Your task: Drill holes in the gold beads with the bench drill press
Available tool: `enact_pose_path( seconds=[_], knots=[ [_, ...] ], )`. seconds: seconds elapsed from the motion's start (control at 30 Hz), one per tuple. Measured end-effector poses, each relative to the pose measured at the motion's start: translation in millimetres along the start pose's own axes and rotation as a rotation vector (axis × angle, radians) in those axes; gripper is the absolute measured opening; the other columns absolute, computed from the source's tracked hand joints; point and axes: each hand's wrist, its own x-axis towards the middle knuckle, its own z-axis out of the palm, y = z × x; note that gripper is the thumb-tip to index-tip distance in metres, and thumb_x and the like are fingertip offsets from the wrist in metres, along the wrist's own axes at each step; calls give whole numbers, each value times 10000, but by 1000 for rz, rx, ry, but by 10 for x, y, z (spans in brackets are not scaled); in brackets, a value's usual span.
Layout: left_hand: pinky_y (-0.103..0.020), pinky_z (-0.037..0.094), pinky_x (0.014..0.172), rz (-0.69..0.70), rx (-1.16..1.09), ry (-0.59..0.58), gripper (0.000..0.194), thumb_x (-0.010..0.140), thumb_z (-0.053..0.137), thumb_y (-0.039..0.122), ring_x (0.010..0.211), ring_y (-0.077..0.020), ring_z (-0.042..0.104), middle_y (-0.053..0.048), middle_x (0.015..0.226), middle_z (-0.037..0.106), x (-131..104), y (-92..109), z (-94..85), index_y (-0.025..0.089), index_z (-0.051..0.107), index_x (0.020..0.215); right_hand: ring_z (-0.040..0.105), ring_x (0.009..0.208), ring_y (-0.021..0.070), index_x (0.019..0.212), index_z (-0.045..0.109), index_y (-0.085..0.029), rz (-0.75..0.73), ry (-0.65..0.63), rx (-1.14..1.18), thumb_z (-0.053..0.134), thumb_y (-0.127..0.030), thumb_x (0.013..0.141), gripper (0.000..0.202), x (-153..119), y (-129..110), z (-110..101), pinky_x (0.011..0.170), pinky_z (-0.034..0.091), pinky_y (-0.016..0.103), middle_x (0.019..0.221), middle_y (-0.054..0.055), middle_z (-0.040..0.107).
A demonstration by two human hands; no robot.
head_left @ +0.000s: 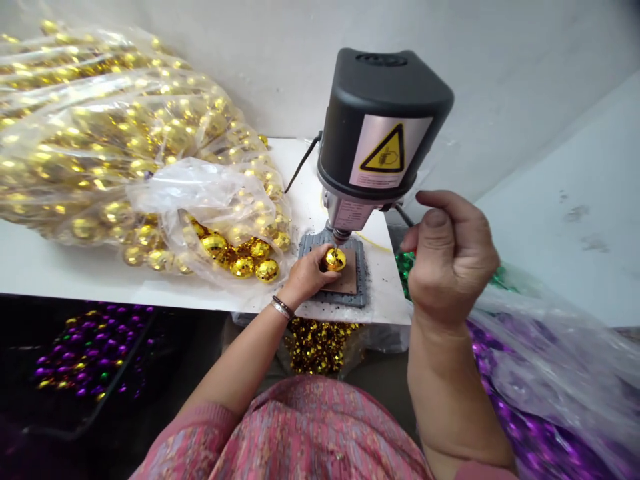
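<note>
A shiny gold faceted ball (335, 259) is pinched between the thumb and fingers of my left hand (311, 275). The ball rests on a brown board (349, 279) over the grey base (360, 301) of a small black bench drill press (385, 87). Just above the ball is the drill's chuck (341, 236), its bit meeting the ball's top; how deep it sits I cannot tell. My right hand (447, 253) is closed around the drill's feed lever (404, 215) on the machine's right side, the lever's end hidden by the fingers.
A large clear bag (150, 133) of gold balls lies on the white table (150, 293), its mouth spilling loose gold balls (243, 267). Purple balls (90, 353) sit below left, gold pieces (323, 347) below the table edge. A bag of purple balls (525, 413) stands right.
</note>
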Motion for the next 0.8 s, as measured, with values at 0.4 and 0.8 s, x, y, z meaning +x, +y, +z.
enact_pose_path(
  seconds=[0.4, 0.8],
  knots=[
    [-408, 537, 1029, -20, 3, -35, 698, 786, 817, 282, 1166, -301, 713, -82, 1327, 748, -23, 14, -23, 224, 623, 1454, 526, 522, 31, 1010, 667, -176, -78, 80, -34, 564, -392, 1002, 240, -83, 108, 42, 559, 420, 188, 600, -56, 534],
    [-381, 526, 1030, -25, 5, -47, 687, 776, 830, 296, 1155, -287, 707, -56, 1256, 761, -18, 24, -37, 258, 634, 1434, 532, 519, 31, 957, 637, -175, -121, 94, 40, 553, -315, 1000, 169, -363, 398, 78, 547, 416, 188, 630, -52, 528]
  ],
)
